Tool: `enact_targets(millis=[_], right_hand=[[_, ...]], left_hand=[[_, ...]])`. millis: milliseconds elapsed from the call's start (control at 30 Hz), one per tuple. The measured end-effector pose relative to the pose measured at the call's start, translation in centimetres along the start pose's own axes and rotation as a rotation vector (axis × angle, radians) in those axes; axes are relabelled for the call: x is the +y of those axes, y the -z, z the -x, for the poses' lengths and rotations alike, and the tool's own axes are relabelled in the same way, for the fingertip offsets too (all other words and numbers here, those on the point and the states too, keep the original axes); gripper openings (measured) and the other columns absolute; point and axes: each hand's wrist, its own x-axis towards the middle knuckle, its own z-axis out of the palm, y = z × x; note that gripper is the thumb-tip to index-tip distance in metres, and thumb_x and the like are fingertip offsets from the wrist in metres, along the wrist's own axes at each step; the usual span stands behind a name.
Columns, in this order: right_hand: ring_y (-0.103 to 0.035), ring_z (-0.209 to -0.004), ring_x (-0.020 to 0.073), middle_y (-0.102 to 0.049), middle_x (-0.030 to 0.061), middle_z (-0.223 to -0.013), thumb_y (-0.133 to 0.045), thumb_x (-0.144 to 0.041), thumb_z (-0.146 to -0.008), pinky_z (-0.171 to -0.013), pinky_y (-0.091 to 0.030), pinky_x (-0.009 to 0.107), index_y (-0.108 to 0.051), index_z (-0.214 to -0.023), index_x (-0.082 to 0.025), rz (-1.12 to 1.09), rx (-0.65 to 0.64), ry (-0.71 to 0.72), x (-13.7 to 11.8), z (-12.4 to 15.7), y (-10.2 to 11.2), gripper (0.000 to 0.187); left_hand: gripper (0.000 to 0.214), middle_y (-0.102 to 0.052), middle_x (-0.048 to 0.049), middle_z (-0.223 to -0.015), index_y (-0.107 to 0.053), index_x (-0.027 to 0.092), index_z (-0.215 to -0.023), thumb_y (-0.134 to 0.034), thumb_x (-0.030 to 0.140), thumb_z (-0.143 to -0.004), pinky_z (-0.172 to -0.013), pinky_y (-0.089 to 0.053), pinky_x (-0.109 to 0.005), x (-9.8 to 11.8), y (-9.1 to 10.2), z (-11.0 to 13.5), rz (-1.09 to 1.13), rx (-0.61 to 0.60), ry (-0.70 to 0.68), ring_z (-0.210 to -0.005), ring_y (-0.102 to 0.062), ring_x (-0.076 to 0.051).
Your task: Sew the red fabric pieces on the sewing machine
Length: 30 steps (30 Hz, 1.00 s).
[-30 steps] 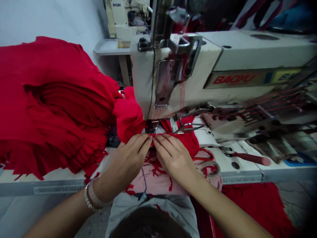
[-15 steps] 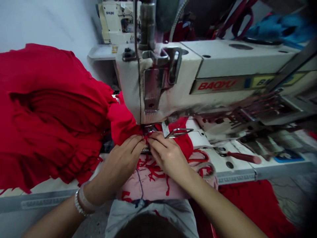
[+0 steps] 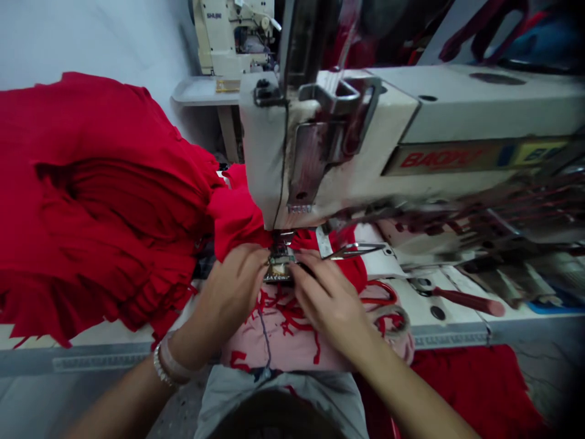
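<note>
My left hand point(image 3: 233, 286) and my right hand point(image 3: 326, 296) rest side by side at the foot of a cream industrial sewing machine point(image 3: 361, 152). The left hand's fingers curl onto red fabric point(image 3: 235, 216) just left of the presser foot point(image 3: 283, 241). The right hand's fingers lie stretched and pressed on red fabric right of the foot. Bare metal plate point(image 3: 278, 271) shows between the two hands. A large heap of red garments point(image 3: 91, 195) spreads to the left and joins the piece under the needle. Motion blurs the fingertips.
Red thread scraps point(image 3: 283, 314) lie on a pink cloth at the table's front edge. A red-handled tool point(image 3: 461, 300) lies on the machine bed at right. More red fabric point(image 3: 466, 384) hangs below the table. A second sewing machine point(image 3: 233, 33) stands behind.
Both hands have drawn apart and slightly back from the presser foot, and the metal plate now shows between them. The red fabric that lay under the fingertips has shifted to the sides.
</note>
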Motion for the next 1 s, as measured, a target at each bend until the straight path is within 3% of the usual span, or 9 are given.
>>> enact_targets(millis=[100,300,400,467,533,633,733,867,1000], right_hand=[[-0.062,-0.084,0.0189,-0.065,0.0058,-0.088,-0.07,-0.016,-0.082,-0.076,-0.055,0.035,-0.062,-0.094,-0.019,0.0,0.241,-0.389,1.5,3.8,1.5,0.015],[-0.064,-0.063,0.0179,-0.066,0.0032,-0.074,-0.071,-0.04,-0.081,-0.054,-0.051,0.029,-0.064,-0.076,-0.021,-0.669,0.086,-0.98,2.5,6.1,4.8,0.02],[-0.065,-0.079,0.0209,-0.068,0.0048,-0.089,-0.075,-0.024,-0.078,-0.067,-0.054,0.034,-0.066,-0.086,-0.026,-0.298,0.542,-0.863,0.8,2.3,5.4,0.011],[-0.065,-0.088,0.0215,-0.069,0.0057,-0.094,-0.07,-0.016,-0.081,-0.076,-0.055,0.036,-0.067,-0.099,-0.025,-0.151,0.332,-0.347,-0.6,-0.3,4.2,0.02],[-0.063,-0.092,0.0208,-0.07,0.0096,-0.101,-0.059,-0.007,-0.086,-0.08,-0.054,0.035,-0.067,-0.103,-0.016,-0.084,0.079,0.068,-1.5,-2.1,1.8,0.021],[-0.06,-0.099,0.0232,-0.07,0.0144,-0.108,-0.056,-0.006,-0.088,-0.086,-0.052,0.037,-0.068,-0.104,-0.005,-0.037,-0.028,0.255,-1.5,-2.5,-1.1,0.02],[-0.058,-0.1,0.0256,-0.068,0.0156,-0.111,-0.06,-0.016,-0.09,-0.083,-0.05,0.041,-0.066,-0.112,-0.005,0.059,-0.067,0.191,-0.3,-1.4,-1.2,0.026],[-0.056,-0.099,0.0291,-0.066,0.0161,-0.111,-0.06,-0.019,-0.09,-0.078,-0.048,0.046,-0.062,-0.122,-0.009,0.206,-0.133,0.144,0.9,0.0,0.4,0.034],[-0.054,-0.108,0.0294,-0.063,0.0192,-0.118,-0.055,-0.007,-0.089,-0.086,-0.049,0.046,-0.058,-0.123,-0.005,0.149,-0.112,0.153,0.8,0.5,0.5,0.034]], left_hand=[[0.051,-0.062,-0.0129,-0.109,-0.053,0.015,-0.11,-0.078,0.044,-0.077,-0.09,-0.053,-0.041,-1.5,0.0,1.8,0.18,0.262,0.354,-0.105,-0.061,-0.026],[0.029,-0.073,-0.0073,-0.081,-0.072,0.014,-0.087,-0.074,0.042,-0.079,-0.058,-0.055,-0.026,-2.9,2.9,5.3,1.015,-0.31,0.816,-0.068,-0.068,-0.018],[0.017,-0.075,-0.0029,-0.082,-0.075,0.02,-0.081,-0.081,0.034,-0.073,-0.059,-0.057,-0.024,-4.1,4.8,6.3,1.117,-0.032,0.966,-0.069,-0.069,-0.016],[0.015,-0.075,0.004,-0.081,-0.073,0.026,-0.083,-0.079,0.037,-0.075,-0.058,-0.057,-0.02,-4.9,5.8,5.7,1.221,0.298,0.986,-0.071,-0.07,-0.013],[0.012,-0.075,0.0115,-0.083,-0.07,0.032,-0.085,-0.071,0.044,-0.084,-0.055,-0.052,-0.011,-5.0,6.5,4.1,1.338,0.539,0.921,-0.077,-0.068,-0.008],[0.018,-0.073,0.0159,-0.087,-0.067,0.033,-0.087,-0.06,0.049,-0.092,-0.048,-0.04,-0.001,-3.5,6.5,0.5,1.47,0.617,0.759,-0.083,-0.064,-0.002],[0.017,-0.071,0.0094,-0.089,-0.068,0.029,-0.092,-0.063,0.045,-0.091,-0.055,-0.047,-0.007,-1.1,4.7,-2.1,1.296,0.369,0.503,-0.079,-0.064,-0.005],[0.017,-0.07,-0.0057,-0.103,-0.071,0.018,-0.103,-0.057,0.015,-0.093,-0.077,-0.055,-0.028,0.6,1.7,-2.4,0.416,0.022,-0.055,-0.091,-0.065,-0.017],[0.028,-0.065,-0.0144,-0.114,-0.066,0.008,-0.116,-0.051,0.009,-0.092,-0.076,-0.053,-0.038,1.2,1.2,-1.0,-0.134,-0.11,-0.205,-0.099,-0.06,-0.027]])
